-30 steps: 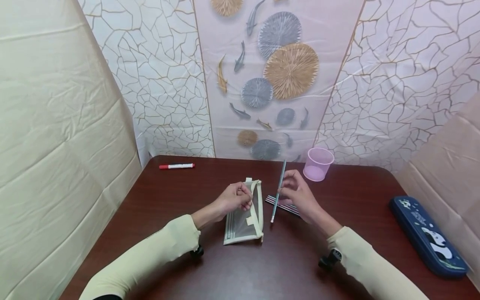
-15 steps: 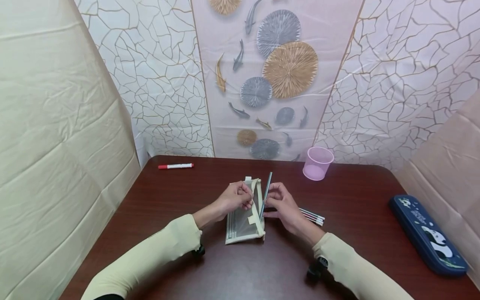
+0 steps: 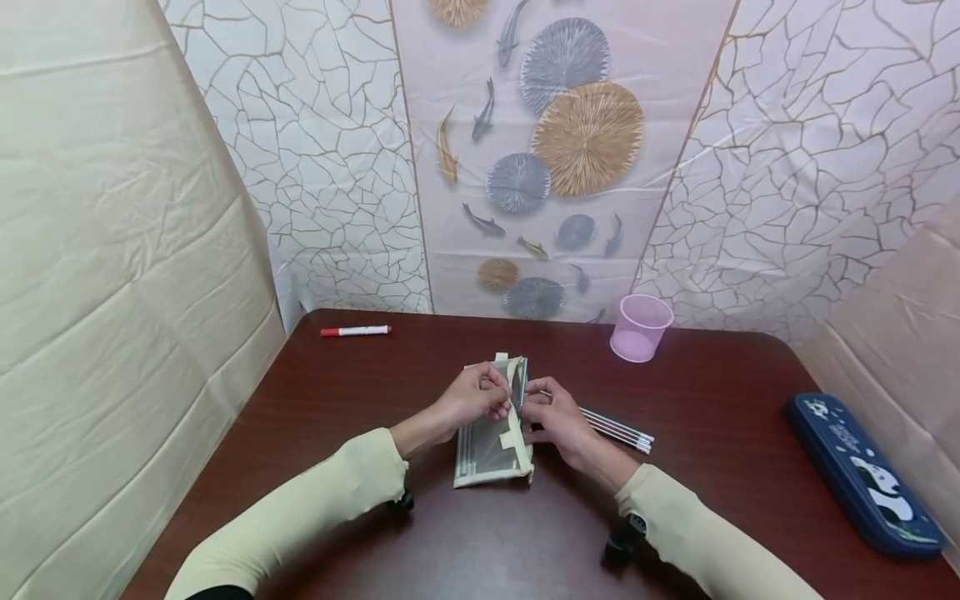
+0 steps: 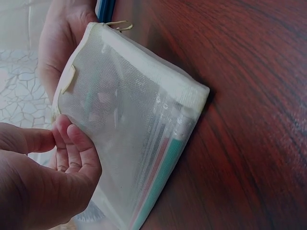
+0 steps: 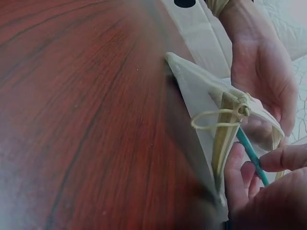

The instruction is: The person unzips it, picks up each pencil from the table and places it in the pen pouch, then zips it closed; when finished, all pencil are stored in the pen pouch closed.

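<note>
A cream mesh pencil pouch [image 3: 483,450] is held up on the table with its zipped mouth open toward the right. My left hand [image 3: 476,393] pinches the edge of that mouth between thumb and fingers. In the left wrist view, several pencils [image 4: 165,163], one green and one reddish, show through the mesh along the pouch's bottom. My right hand [image 3: 557,421] is at the opening and pinches a teal pencil [image 5: 252,155], whose lower end is inside the pouch. A cord loop [image 5: 206,120] hangs from the zip end.
Several striped pencils [image 3: 618,429] lie right of the pouch, partly behind my right hand. A pink cup [image 3: 641,329] stands at the back, a red-capped marker [image 3: 356,331] lies at the back left, and a navy panda pencil case [image 3: 862,475] is at the right edge.
My right hand has moved left from above the loose pencils to the pouch, and the teal pencil has gone partly into its mouth. My left hand keeps its pinch on the edge.
</note>
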The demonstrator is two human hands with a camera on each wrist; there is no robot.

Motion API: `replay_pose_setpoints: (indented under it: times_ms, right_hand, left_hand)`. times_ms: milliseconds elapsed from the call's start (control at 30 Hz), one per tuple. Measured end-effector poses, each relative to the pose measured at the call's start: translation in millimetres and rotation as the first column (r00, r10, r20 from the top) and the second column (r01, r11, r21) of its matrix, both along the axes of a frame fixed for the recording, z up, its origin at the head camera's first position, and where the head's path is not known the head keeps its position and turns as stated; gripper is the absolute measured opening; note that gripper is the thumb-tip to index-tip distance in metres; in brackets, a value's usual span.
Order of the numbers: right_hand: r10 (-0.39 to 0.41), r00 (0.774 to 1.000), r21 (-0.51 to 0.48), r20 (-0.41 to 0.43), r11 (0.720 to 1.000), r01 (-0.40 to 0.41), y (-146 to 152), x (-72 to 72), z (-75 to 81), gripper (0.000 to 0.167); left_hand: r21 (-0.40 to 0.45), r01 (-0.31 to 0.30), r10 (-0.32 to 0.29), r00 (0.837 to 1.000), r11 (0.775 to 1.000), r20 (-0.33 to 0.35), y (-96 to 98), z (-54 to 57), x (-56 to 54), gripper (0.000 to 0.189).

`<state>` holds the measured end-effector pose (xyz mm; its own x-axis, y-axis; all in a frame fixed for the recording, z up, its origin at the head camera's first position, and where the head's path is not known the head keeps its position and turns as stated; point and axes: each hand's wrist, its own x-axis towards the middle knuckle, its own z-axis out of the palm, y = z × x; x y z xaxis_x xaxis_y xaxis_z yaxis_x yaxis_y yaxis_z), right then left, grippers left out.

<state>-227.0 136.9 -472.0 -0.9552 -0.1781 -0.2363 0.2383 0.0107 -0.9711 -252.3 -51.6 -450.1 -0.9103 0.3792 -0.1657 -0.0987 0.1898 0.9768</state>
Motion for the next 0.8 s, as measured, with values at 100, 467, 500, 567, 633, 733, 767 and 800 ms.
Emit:
replay_pose_setpoints:
  times_ms: [100,467,500,567,633,733,767,800]
  right_hand:
    - [0.013,1.000,0.035,0.003,0.999,-0.013,-2.0,-0.1,0.2,0.040]
    - [-0.007,1.000,0.112,0.000,0.994,0.007,-8.3,-3.9,-0.6,0.040]
    - [-0.006,1.000,0.117,-0.003,0.993,0.007,-8.7,-4.3,-0.5,0.040]
    - [-0.003,1.000,0.132,-0.011,0.991,0.004,-9.3,-4.7,0.1,0.039]
    - [0.003,1.000,0.140,-0.017,0.990,-0.001,-9.1,-4.9,1.3,0.039]
    - [0.021,0.999,0.149,-0.033,0.989,-0.016,-8.5,-3.7,4.6,0.041]
    - [0.031,0.999,0.149,-0.038,0.989,-0.026,-8.2,-3.1,6.0,0.042]
    - [0.040,0.998,0.150,-0.041,0.988,-0.034,-7.9,-2.7,7.4,0.043]
  left_hand:
    - [-0.006,0.005,-0.005,1.000,1.000,-0.001,1.8,-0.4,0.6,0.006]
    - [0.004,0.010,-0.010,1.000,1.000,0.003,1.2,2.8,1.0,0.008]
    - [0.005,0.010,-0.010,1.000,1.000,0.003,0.6,2.9,0.9,0.009]
    - [0.005,0.011,-0.011,1.000,1.000,0.004,-0.6,3.2,1.0,0.010]
    - [0.005,0.010,-0.010,1.000,1.000,0.004,-1.6,4.0,1.4,0.010]
    - [0.007,0.008,-0.008,1.000,1.000,0.003,-3.0,5.3,2.0,0.010]
    - [0.008,0.007,-0.007,1.000,1.000,0.001,-3.4,5.7,2.1,0.010]
    - [0.009,0.007,-0.007,1.000,1.000,-0.001,-3.9,5.9,2.1,0.010]
